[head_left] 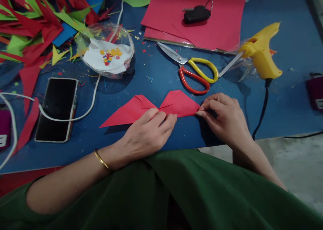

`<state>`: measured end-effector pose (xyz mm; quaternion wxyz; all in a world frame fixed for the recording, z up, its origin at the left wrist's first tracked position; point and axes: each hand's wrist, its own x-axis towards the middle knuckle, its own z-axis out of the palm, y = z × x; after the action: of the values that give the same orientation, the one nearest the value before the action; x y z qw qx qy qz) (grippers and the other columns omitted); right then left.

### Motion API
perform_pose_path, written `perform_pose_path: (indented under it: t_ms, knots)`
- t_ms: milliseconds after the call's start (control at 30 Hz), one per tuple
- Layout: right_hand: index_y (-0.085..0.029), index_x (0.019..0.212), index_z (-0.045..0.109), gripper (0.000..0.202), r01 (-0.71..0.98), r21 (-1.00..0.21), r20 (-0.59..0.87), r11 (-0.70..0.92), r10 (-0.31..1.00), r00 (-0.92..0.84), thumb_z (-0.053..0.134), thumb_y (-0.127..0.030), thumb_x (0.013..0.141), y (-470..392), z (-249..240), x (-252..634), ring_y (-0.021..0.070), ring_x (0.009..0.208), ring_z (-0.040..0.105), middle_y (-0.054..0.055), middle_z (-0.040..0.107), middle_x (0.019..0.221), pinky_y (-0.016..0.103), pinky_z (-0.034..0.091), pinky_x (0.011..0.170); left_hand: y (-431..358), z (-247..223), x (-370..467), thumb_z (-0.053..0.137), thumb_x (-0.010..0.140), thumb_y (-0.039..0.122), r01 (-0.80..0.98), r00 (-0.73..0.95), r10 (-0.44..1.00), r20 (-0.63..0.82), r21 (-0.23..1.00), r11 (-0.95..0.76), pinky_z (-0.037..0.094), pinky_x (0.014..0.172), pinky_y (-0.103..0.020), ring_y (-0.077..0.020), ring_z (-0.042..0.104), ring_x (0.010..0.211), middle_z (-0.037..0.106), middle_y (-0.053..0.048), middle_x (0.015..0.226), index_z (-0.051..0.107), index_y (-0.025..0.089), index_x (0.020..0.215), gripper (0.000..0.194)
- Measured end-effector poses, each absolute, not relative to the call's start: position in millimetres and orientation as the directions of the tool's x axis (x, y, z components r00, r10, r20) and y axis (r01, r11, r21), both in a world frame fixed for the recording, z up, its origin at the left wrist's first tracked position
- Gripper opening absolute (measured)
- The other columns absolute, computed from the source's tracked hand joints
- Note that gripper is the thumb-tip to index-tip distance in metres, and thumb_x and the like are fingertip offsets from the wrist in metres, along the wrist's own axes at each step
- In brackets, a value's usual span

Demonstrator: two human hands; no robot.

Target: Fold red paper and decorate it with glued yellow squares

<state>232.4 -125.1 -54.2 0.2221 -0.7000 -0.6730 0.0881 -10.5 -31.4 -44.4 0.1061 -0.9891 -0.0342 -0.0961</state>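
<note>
A folded red paper point(126, 111) lies on the blue table near its front edge, with two peaks and a notch between them. My left hand point(150, 129) rests over its middle lower edge, fingers bent and pressing on the paper. At the paper's right corner, my right hand point(222, 114) pinches the tip between thumb and forefinger. Scissors point(185, 63) with one yellow and one red handle lie half open just behind the paper. The underside of the paper and my left fingertips are partly hidden.
Red sheets point(161, 13) carry a car key point(196, 14). A yellow glue gun point(263, 53) with a black cord stands at the right. On the left are a phone point(57, 105), a white cable point(94, 95), a clear bowl point(130, 43) with paper bits, and coloured scraps point(32, 25).
</note>
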Motion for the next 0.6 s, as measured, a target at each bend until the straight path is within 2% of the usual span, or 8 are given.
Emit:
perform_pose_path:
  t_ms: [100, 200, 300, 600]
  knots:
    - [-0.021, 0.081, 0.061, 0.023, 0.923, -0.384, 0.156, -0.009, 0.985, 0.074, 0.055, -0.036, 0.097, -124, -53, 231, 0.0234, 0.087, 0.061, 0.007, 0.067, 0.091, 0.038, 0.037, 0.073, -32, -42, -5, 0.042, 0.1, 0.011, 0.067, 0.987, 0.033, 0.16, -0.213, -0.975, 0.042, 0.094, -0.041, -0.0217, 0.061, 0.097, 0.068, -0.007, 0.11, 0.05, 0.003, 0.141, 0.042]
    - [-0.021, 0.08, 0.061, 0.02, 0.951, -0.305, 0.113, -0.046, 0.99, 0.084, 0.053, -0.031, 0.097, -123, -50, 227, 0.0244, 0.088, 0.059, 0.008, 0.066, 0.094, 0.039, 0.036, 0.074, -33, -36, 5, 0.038, 0.105, 0.03, 0.052, 0.996, 0.036, 0.077, -0.222, -0.974, 0.039, 0.102, -0.043, -0.0229, 0.059, 0.101, 0.066, -0.008, 0.112, 0.043, 0.007, 0.149, 0.05]
    - [-0.021, 0.082, 0.061, 0.018, 0.967, -0.248, 0.101, -0.061, 0.991, 0.088, 0.051, -0.027, 0.096, -122, -47, 223, 0.0249, 0.088, 0.057, 0.009, 0.066, 0.096, 0.039, 0.035, 0.074, -33, -33, 13, 0.038, 0.104, 0.045, 0.041, 0.999, 0.042, 0.003, -0.206, -0.978, 0.038, 0.105, -0.044, -0.0241, 0.058, 0.099, 0.066, -0.01, 0.114, 0.04, 0.006, 0.152, 0.061]
    - [-0.02, 0.082, 0.062, 0.022, 0.984, -0.174, 0.126, -0.045, 0.99, 0.068, 0.053, -0.033, 0.098, -123, -48, 229, 0.0241, 0.086, 0.056, 0.008, 0.065, 0.093, 0.039, 0.035, 0.075, -32, -35, 16, 0.041, 0.103, 0.047, 0.043, 0.999, 0.044, -0.006, -0.139, -0.989, 0.033, 0.108, -0.044, -0.0244, 0.057, 0.099, 0.066, -0.01, 0.112, 0.043, 0.006, 0.15, 0.062]
